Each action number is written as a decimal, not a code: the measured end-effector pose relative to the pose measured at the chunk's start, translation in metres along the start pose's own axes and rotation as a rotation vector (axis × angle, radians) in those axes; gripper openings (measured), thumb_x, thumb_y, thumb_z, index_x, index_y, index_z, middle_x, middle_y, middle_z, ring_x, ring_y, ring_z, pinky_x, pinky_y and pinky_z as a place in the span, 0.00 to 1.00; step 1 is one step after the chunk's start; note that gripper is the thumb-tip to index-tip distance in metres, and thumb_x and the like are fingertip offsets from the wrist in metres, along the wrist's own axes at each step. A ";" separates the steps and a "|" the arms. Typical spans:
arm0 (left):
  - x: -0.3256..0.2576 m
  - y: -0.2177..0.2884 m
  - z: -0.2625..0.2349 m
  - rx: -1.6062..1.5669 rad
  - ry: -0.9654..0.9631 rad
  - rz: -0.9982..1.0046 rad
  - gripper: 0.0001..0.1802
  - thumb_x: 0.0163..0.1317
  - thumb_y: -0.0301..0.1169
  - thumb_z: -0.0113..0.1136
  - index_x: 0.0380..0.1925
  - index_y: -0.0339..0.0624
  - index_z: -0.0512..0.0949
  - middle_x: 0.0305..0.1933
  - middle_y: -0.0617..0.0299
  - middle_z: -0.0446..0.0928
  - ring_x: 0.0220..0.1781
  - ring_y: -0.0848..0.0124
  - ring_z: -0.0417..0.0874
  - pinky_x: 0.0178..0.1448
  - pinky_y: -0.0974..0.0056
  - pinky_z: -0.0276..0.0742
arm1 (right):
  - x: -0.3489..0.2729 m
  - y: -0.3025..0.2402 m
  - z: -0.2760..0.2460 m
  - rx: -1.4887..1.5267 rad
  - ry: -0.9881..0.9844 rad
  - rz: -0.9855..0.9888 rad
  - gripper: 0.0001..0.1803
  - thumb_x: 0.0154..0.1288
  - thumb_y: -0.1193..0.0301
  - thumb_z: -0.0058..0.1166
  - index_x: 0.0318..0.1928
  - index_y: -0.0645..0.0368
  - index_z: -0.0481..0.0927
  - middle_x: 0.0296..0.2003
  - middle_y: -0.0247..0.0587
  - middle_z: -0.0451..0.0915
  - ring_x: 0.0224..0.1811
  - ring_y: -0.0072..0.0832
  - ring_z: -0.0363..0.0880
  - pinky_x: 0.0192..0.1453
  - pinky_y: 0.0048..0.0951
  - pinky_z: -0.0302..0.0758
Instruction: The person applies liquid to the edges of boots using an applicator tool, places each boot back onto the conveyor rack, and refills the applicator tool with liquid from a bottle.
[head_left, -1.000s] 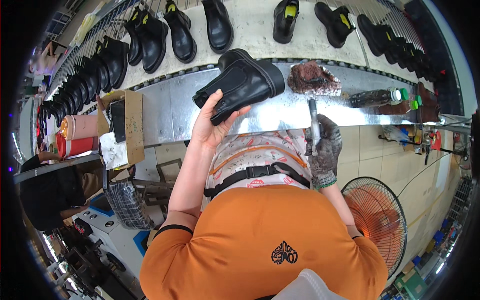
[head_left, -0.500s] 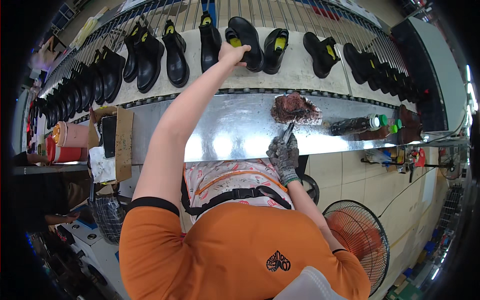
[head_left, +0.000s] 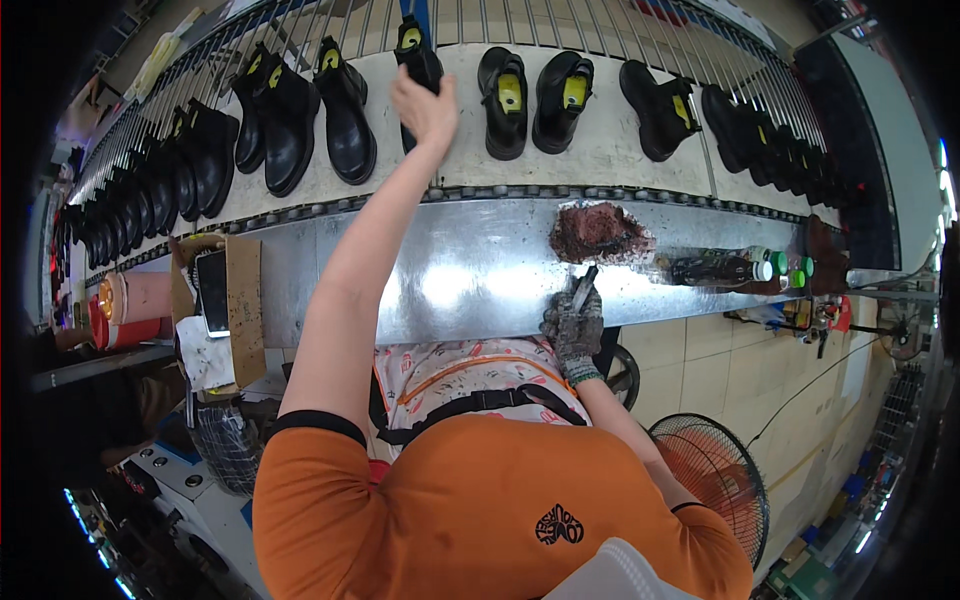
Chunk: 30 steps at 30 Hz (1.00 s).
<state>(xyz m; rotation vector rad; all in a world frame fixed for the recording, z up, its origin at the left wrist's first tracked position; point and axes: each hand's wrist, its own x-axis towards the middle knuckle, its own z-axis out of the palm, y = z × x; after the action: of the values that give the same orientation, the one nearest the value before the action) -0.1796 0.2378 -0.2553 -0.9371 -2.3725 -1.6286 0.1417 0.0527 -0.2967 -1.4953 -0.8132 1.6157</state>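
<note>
My bare left hand (head_left: 427, 108) is stretched over a black ankle boot (head_left: 418, 62), fingers apart. It overlaps the boot's lower part; whether it touches the boot I cannot tell. To its right, a pair of black boots with yellow insoles, one boot (head_left: 504, 112) beside another boot (head_left: 563, 108), stands upright on the pale conveyor (head_left: 460, 160). My right hand (head_left: 574, 328), in a dirty grey glove, is closed round a slim dark tool (head_left: 584, 286) whose kind is unclear. Beyond the tool lies a reddish-brown crumbly heap (head_left: 598, 232).
The metal ledge (head_left: 330, 290) runs along the conveyor before me. A cardboard box (head_left: 245, 310) with a phone (head_left: 212, 290) stands at left. Dark bottles (head_left: 715, 270) lie at right. More boots (head_left: 290, 125) line the belt; a fan (head_left: 710, 480) stands behind my right arm.
My left hand has let go of the boot it held tilted and moved left to another boot. The released boot now stands upright beside its mate. My right hand still holds the slim tool.
</note>
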 end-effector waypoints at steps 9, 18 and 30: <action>0.035 -0.093 0.023 0.212 -0.306 -0.302 0.41 0.35 0.52 0.73 0.45 0.33 0.73 0.45 0.43 0.78 0.51 0.47 0.77 0.55 0.52 0.71 | 0.005 0.000 -0.006 0.472 -0.032 0.338 0.18 0.67 0.49 0.39 0.39 0.49 0.72 0.21 0.33 0.73 0.15 0.26 0.70 0.16 0.28 0.68; 0.041 -0.105 0.008 0.159 -0.370 -0.416 0.41 0.30 0.48 0.75 0.43 0.30 0.75 0.44 0.44 0.79 0.49 0.53 0.79 0.55 0.56 0.72 | 0.005 0.012 -0.009 0.079 -0.042 0.160 0.22 0.62 0.71 0.51 0.56 0.51 0.64 0.20 0.29 0.70 0.16 0.19 0.68 0.18 0.23 0.68; -0.079 -0.028 -0.144 -0.318 -0.567 -0.489 0.25 0.41 0.31 0.71 0.42 0.34 0.76 0.40 0.61 0.78 0.40 0.71 0.78 0.48 0.69 0.72 | 0.025 0.033 -0.029 0.693 -0.333 0.449 0.10 0.68 0.61 0.44 0.48 0.43 0.69 0.18 0.27 0.68 0.13 0.19 0.64 0.14 0.22 0.62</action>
<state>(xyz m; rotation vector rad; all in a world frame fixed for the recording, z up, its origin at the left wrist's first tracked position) -0.1663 0.0714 -0.2512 -1.0380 -2.9524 -2.2116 0.1661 0.0569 -0.3403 -0.9484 -0.0269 2.2170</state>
